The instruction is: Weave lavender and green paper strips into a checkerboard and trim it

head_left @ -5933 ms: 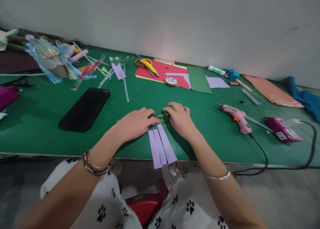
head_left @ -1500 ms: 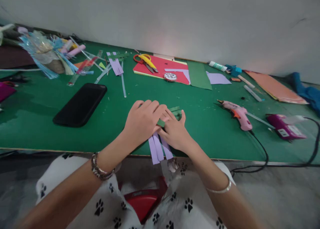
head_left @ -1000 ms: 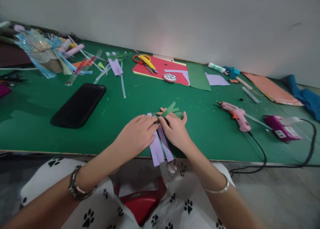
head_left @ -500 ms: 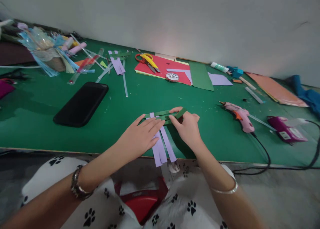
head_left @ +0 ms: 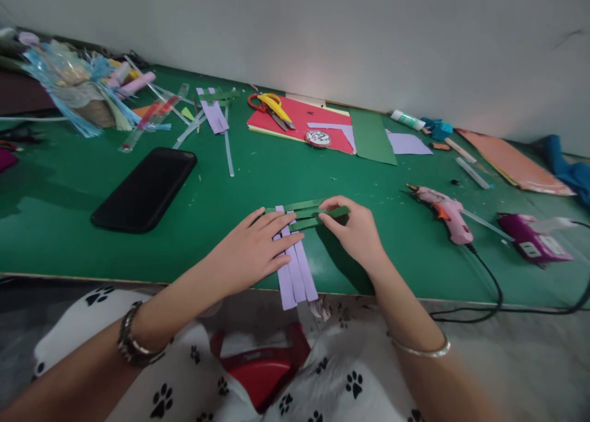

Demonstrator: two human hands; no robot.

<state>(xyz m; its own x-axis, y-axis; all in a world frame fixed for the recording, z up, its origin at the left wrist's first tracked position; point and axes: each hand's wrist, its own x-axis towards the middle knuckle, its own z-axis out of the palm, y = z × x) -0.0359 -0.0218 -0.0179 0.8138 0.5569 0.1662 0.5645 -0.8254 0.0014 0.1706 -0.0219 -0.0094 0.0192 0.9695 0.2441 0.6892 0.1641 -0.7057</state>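
The left hand [head_left: 251, 250] lies spread, palm down, its fingers apart and resting across a set of purple strips [head_left: 295, 281]; it presses on them without gripping. The right hand [head_left: 353, 228] is nearly closed, thumb and fingertips pinching one of the green strips [head_left: 302, 205], whose end pokes out past the thumb. The green strips run sideways across the far ends of the purple ones, partly covered by the left fingers, so how they cross there cannot be fully told. The near ends of the purple strips reach over the front edge of the worktop [head_left: 221, 201], between the two forearms.

Left of the hands lies a black phone [head_left: 144, 190]. Beyond them, yellow and red scissors [head_left: 274, 110] rest on red paper [head_left: 332, 118], with a small round patterned thing [head_left: 318, 139] near its front edge and a green sheet [head_left: 373, 136] beside it. A smaller piece of purple and green strips [head_left: 214, 112] lies farther left. To the right, a pink glue gun [head_left: 445, 210] lies near a purple power box [head_left: 534, 236].
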